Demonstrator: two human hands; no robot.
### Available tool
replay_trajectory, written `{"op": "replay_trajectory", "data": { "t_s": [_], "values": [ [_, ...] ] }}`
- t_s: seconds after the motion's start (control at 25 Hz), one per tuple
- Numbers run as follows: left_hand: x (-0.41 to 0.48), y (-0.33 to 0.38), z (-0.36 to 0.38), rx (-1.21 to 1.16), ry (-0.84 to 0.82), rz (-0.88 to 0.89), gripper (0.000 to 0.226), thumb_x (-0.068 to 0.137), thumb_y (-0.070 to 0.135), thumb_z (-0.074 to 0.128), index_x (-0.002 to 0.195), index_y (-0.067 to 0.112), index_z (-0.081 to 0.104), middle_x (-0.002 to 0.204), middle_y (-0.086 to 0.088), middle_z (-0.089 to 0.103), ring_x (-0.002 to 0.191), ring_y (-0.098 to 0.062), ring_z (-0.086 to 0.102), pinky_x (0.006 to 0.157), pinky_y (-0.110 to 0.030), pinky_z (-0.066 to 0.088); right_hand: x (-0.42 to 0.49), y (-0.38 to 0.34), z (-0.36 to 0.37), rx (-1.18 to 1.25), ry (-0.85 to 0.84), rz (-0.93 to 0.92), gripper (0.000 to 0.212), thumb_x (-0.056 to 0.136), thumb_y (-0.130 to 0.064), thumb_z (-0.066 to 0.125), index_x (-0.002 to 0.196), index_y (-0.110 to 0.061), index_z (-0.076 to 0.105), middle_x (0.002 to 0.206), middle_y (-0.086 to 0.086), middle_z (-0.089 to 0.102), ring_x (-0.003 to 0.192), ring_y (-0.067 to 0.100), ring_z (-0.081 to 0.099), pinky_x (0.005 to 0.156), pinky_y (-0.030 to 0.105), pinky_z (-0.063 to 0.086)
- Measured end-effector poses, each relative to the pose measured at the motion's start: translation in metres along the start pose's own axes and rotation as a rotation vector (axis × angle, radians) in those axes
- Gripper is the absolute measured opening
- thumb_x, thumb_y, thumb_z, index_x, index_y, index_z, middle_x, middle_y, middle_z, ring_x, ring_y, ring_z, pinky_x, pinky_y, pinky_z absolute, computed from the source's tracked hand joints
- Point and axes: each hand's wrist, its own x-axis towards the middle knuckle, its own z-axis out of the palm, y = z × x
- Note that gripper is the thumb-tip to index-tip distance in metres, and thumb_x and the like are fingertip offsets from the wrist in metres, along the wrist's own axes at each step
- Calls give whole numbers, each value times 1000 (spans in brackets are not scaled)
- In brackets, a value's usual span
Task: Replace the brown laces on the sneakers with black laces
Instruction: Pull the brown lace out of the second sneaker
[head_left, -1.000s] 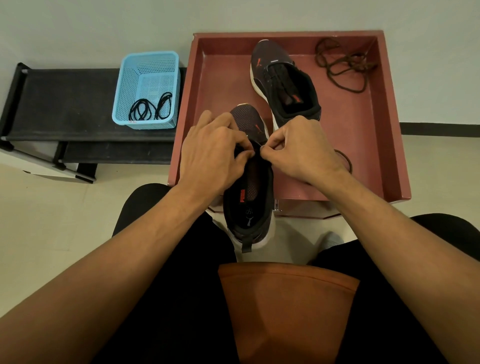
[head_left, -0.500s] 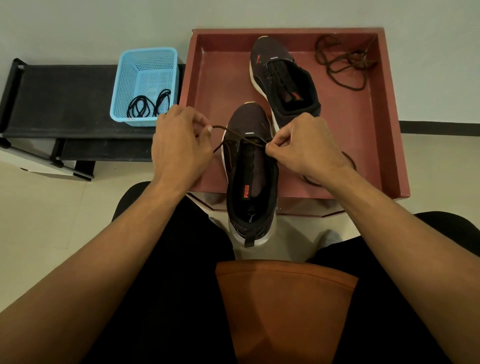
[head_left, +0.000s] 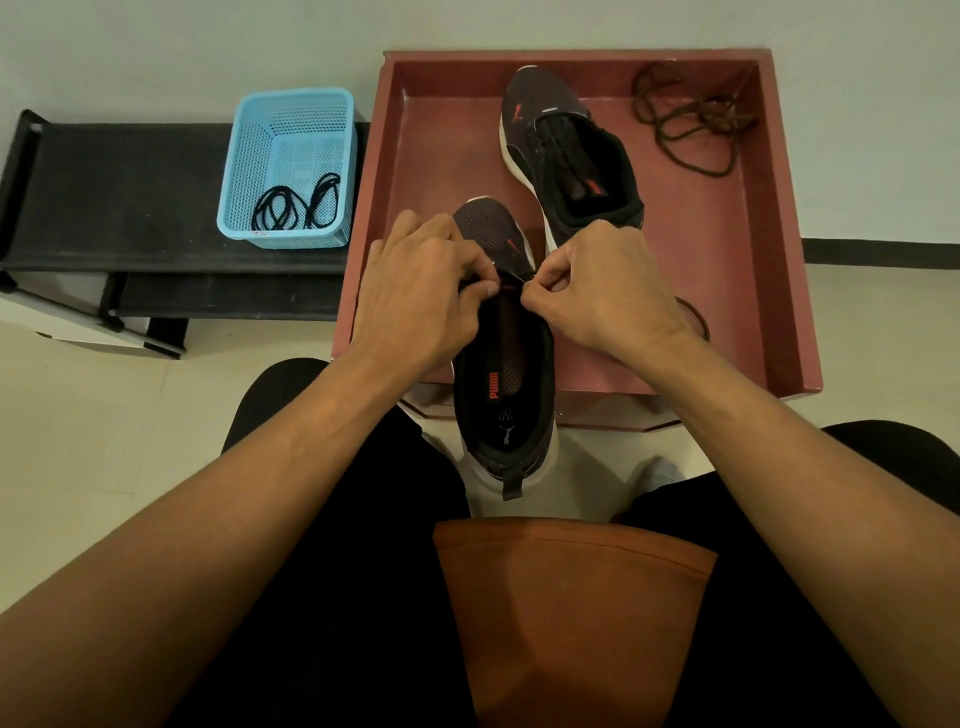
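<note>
The near sneaker (head_left: 503, 358) lies toe-first in the red tray (head_left: 779, 260), with its heel hanging over the front edge toward my lap. A thin brown lace (head_left: 701, 314) seems to run through its lowest eyelets and loops out past my right wrist. It is soft, light cord and likely to slip, so it is best pinched close to an eyelet.

My left hand (head_left: 421, 296) and right hand (head_left: 597, 283) are knuckles-up, each pinching at one side of the tongue. Beyond them in the tray are the second sneaker (head_left: 566, 156) and a loose brown lace heap (head_left: 691, 124). Black laces (head_left: 296, 205) wait in a blue basket (head_left: 291, 109).
</note>
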Motion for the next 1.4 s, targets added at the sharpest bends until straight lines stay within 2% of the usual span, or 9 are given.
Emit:
{"op": "replay_trajectory", "data": {
  "t_s": [0.24, 0.4, 0.52, 0.68, 0.76, 0.92, 1.08, 1.16, 1.4],
  "values": [
    [-5, -45, -13, -136, 152, -355, 4, 93, 21, 66, 89, 23, 65, 88, 3, 55, 85, -18, 53, 74, -37, 45, 3, 11, -6, -37, 20, 51, 15, 83, -27, 74, 70, -22, 79, 58, -13, 65, 61, 6, 63, 71, 30, 58],
    [-3, -33, -7, -104, 101, -239, 7, 89, 32, 68, 90, 25, 69, 82, 8, 53, 89, -22, 56, 81, -37, 47, 2, 10, -6, -24, 14, 46, 14, 85, -27, 75, 72, -22, 80, 56, -15, 62, 58, 2, 58, 72, 28, 55],
    [-1, -33, -8, -140, 148, -281, 8, 90, 31, 68, 91, 24, 69, 77, 10, 51, 82, -17, 57, 77, -36, 48, 1, 9, -7, -20, 16, 49, 14, 85, -27, 75, 73, -22, 81, 57, -16, 63, 60, 0, 58, 75, 28, 54],
    [-2, -27, -13, -295, 234, -356, 26, 95, 29, 67, 116, 18, 57, 79, 11, 63, 68, -1, 55, 73, -31, 48, -1, 9, -8, -6, -21, 38, 15, 84, -29, 77, 71, -23, 80, 60, -15, 66, 67, 6, 67, 77, 34, 60],
    [-4, -19, -8, -301, 123, -272, 31, 94, 40, 69, 113, 20, 56, 82, 11, 66, 70, -1, 60, 70, -30, 48, -2, 8, -9, -11, -39, 30, 14, 84, -30, 79, 72, -24, 80, 60, -17, 65, 69, 7, 68, 76, 34, 60],
    [-2, -9, 7, -186, -135, -276, 42, 81, 74, 59, 84, 32, 65, 70, 11, 66, 70, -9, 66, 68, -31, 54, -5, 4, -9, -108, 25, 27, 11, 81, -39, 79, 78, -28, 79, 65, -16, 64, 75, 11, 70, 69, 30, 56],
    [2, -4, 3, -251, -119, -319, 36, 79, 67, 74, 80, 31, 71, 64, 12, 66, 63, 1, 63, 58, -20, 46, -2, -7, -1, -216, 88, -107, 13, 87, -42, 76, 97, -35, 76, 81, -14, 67, 83, 14, 70, 68, 31, 53],
    [2, -3, 2, -266, -131, -325, 25, 81, 56, 78, 78, 32, 73, 64, 13, 67, 64, -1, 65, 61, -21, 50, 2, -11, 3, -253, 68, -158, 17, 92, -44, 73, 108, -38, 78, 91, -13, 66, 89, 19, 69, 68, 33, 52],
    [-2, -9, 0, -351, -131, -345, 10, 86, 33, 78, 83, 25, 81, 67, 12, 71, 62, 4, 66, 65, -16, 55, 9, -19, 14, -305, 20, -195, 26, 88, -56, 74, 107, -38, 78, 95, -13, 55, 95, 21, 66, 71, 39, 52]
  ]
}}
